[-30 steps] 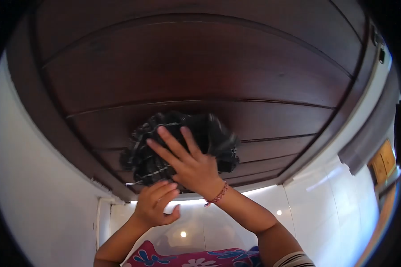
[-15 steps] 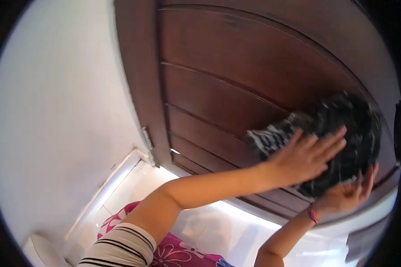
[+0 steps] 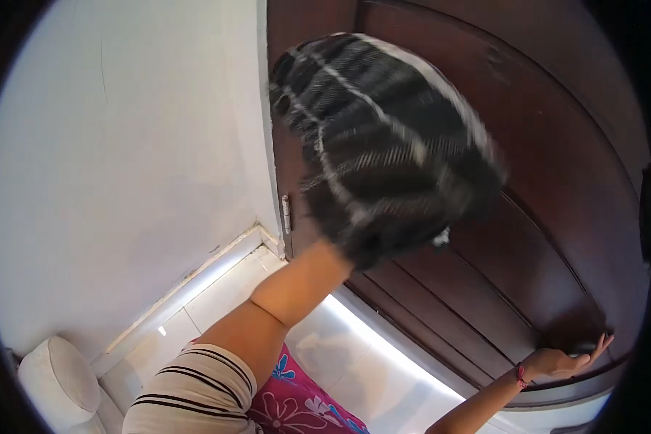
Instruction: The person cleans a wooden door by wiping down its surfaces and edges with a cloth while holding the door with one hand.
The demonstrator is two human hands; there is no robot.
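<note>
A black checked cloth point(image 3: 398, 137) with thin white lines is bunched up and blurred by motion in front of the dark brown wooden door point(image 3: 586, 181). My left forearm point(image 3: 307, 278) runs up into it, and the cloth hides my left hand, which carries it. Low on the right, my right hand point(image 3: 560, 362) is at the door's surface with its fingers stretched out and nothing held. A red bracelet point(image 3: 521, 375) circles that wrist.
A pale wall point(image 3: 159, 130) stands on the left, meeting the door frame near a metal hinge point(image 3: 287, 215). White floor tiles point(image 3: 217, 289) lie below. A rounded white object point(image 3: 59, 372) is at the lower left. Pink flowered fabric point(image 3: 296, 398) covers my lap.
The cloth has moved up and left across the door with my left hand. My right hand has come away from the cloth and is now lower in view. The view has shifted too.
</note>
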